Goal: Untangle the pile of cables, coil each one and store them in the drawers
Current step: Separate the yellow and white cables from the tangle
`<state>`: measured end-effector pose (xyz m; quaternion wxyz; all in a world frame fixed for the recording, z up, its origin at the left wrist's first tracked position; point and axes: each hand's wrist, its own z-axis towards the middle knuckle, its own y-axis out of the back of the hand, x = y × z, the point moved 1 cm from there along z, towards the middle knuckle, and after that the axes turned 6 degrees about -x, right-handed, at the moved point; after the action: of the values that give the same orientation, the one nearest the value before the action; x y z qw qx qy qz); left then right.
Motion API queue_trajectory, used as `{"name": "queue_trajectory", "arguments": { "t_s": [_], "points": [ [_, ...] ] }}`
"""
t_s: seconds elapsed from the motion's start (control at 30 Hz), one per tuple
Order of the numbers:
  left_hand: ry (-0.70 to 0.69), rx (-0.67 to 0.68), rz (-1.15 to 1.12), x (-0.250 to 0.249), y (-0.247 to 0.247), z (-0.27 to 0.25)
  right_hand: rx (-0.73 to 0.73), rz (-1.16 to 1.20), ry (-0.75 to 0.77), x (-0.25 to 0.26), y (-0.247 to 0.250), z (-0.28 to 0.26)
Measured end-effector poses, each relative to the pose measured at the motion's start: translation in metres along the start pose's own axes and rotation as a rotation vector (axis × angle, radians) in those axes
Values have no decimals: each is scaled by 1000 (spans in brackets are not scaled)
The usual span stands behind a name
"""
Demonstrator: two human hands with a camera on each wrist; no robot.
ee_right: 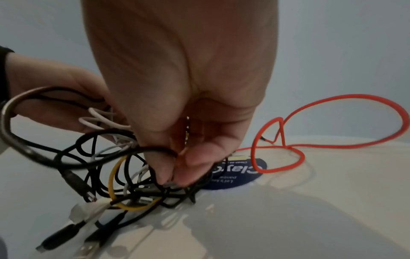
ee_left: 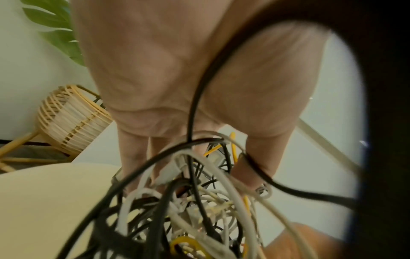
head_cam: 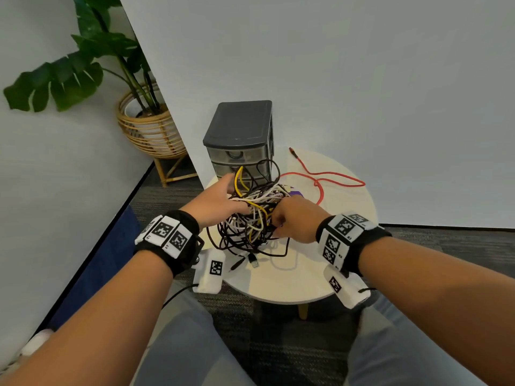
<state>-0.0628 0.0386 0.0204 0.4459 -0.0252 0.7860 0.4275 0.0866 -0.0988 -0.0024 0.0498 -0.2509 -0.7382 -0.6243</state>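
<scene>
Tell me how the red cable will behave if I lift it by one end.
Probably floppy: the red cable lies in loose loops on the table. Likely light, as it looks thin. One end seems to run toward the pile, so it may snag there.

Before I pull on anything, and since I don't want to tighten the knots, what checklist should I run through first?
1. Right hand pinches strands of the cable pile: ok.
2. Left hand has a firm hold inside the pile: cannot tell.
3. Pile loose enough to pull: not ok, densely tangled.
4. Red cable coiled: not ok, lies in loose loops.
5. Drawers open: not ok, all look shut.
6. Bare table to work on: ok.
</scene>
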Motion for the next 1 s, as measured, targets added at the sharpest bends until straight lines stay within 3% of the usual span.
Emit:
{"name": "queue_trajectory", "arguments": {
  "t_s": [0.17, 0.47, 0.67, 0.83, 1.0],
  "points": [
    [121, -54, -111, 8, -8, -6, -109, 87, 57, -8, 1, -4],
    [90, -14, -187, 2, -22, -16, 51, 238, -45, -4, 5, -6],
    [5, -29, -140, 3, -26, -22, -122, -95, 54, 7, -4, -14],
    [-54, -24, -106, 3, -25, -23, 79, 526, -120, -5, -1, -7],
    [-122, -23, -91, 4, -24, -21, 95, 541, -150, -6, -2, -7]
  ]
}}
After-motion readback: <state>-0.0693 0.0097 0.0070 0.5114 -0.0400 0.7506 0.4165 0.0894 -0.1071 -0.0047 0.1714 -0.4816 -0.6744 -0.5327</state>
